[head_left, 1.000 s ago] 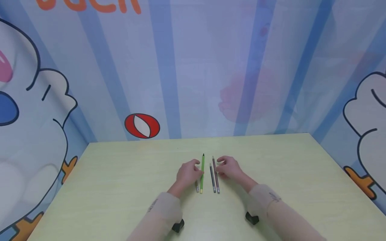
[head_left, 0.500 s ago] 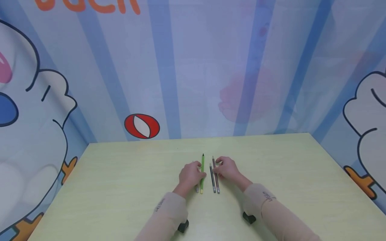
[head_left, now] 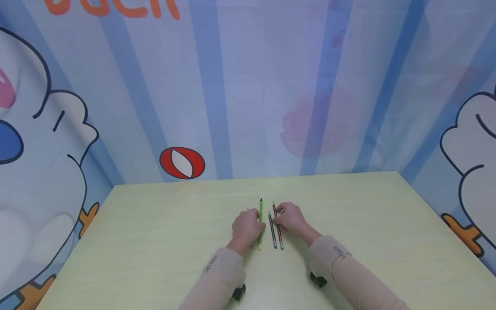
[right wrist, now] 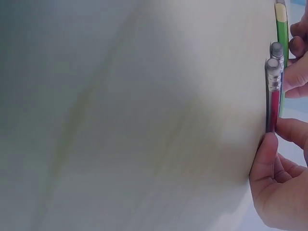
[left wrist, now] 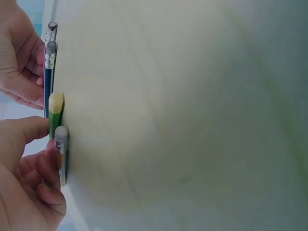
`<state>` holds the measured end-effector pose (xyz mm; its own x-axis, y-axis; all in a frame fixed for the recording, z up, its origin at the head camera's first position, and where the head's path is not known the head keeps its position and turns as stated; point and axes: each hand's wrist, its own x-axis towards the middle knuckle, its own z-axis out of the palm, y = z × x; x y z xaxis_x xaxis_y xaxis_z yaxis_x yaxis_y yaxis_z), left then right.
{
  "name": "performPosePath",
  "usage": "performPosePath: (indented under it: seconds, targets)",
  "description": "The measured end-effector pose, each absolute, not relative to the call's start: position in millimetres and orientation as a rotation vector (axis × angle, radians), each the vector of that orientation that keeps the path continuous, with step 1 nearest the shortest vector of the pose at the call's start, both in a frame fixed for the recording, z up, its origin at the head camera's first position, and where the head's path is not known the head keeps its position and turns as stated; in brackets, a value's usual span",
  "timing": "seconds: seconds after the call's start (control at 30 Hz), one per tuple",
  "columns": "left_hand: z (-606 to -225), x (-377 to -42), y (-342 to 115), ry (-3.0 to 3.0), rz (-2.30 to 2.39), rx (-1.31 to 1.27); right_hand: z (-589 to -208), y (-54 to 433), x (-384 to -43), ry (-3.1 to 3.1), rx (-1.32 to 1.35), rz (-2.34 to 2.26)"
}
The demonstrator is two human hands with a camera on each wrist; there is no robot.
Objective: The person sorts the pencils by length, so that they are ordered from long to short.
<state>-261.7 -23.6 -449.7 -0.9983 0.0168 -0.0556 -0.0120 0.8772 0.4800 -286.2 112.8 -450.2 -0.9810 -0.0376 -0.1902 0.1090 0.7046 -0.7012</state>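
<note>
My left hand [head_left: 246, 226] pinches a green pencil [head_left: 261, 209] with a dark tip and a yellow end, thumb on its right side. A pencil with a silver ferrule and pale eraser [left wrist: 61, 134] lies just left of it, mostly hidden under that hand in the head view. My right hand [head_left: 292, 218] pinches a dark red pencil [right wrist: 275, 103] between thumb and fingers. A shorter dark blue pencil [head_left: 272, 230] lies between the two hands, close beside the red one. All the pencils point away from me, erasers toward me.
The pale wooden table [head_left: 162, 241] spreads on both sides of the hands. Behind it hangs a blue striped backdrop [head_left: 263, 107] with cartoon prints. Black wrist cameras [head_left: 318, 280] hang below the beige sleeves [head_left: 341, 262].
My left hand has moved slightly right and its fingers have come together on the green pencil. My right hand has moved slightly left, its thumb and fingers closing in on the red pencil.
</note>
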Motion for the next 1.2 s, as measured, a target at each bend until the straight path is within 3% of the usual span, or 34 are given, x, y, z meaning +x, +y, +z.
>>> performPosePath:
  seconds: [0.67, 1.2]
  targets:
    - [-445.7, -261.7, -21.9, 2.968, 0.806, -0.044, -443.7, 105.2, -286.2, 2.860, 0.023, -0.908]
    - [-447.0, -260.1, -25.4, 2.965, 0.954, 0.005, -443.7, 110.8, -280.9, 2.765, 0.074, -1.157]
